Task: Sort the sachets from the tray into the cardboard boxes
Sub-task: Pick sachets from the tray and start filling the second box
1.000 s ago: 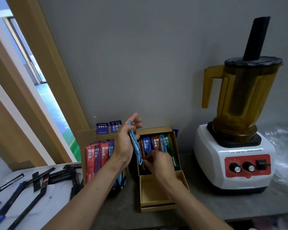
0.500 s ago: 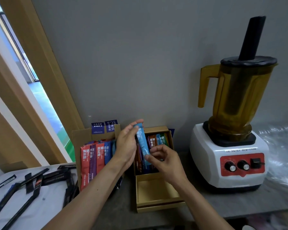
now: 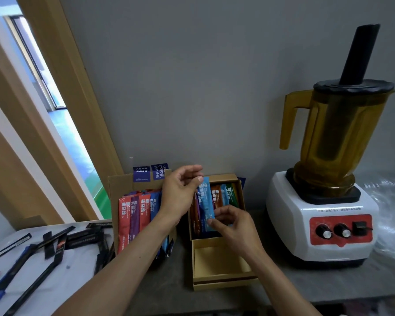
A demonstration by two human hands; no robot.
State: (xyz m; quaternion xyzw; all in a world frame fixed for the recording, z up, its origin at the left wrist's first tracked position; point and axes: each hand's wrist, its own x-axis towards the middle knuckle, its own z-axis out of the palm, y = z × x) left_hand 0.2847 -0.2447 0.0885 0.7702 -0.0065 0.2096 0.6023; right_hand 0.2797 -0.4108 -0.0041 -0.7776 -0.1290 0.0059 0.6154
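A light blue sachet [image 3: 207,202] stands upright in the right cardboard box [image 3: 240,197], among orange, purple, blue and green sachets. My left hand [image 3: 179,192] pinches its top end with thumb and fingers. My right hand [image 3: 232,221] grips its lower end. The left cardboard box [image 3: 118,185] holds a row of red, purple and blue sachets [image 3: 135,213], partly hidden by my left forearm. The white tray [image 3: 32,281] at the lower left carries several dark, slim sachets [image 3: 57,245].
The right box's open lid or drawer [image 3: 219,261] lies in front of it. A white blender [image 3: 324,229] with an amber jug stands at the right, crinkled clear plastic [image 3: 392,201] beyond it. A grey wall runs close behind the boxes, a wooden frame at the left.
The blue sachet went from hanging in my left hand over the gap between the boxes to standing in the right box. My right hand came up and took hold of its lower end.
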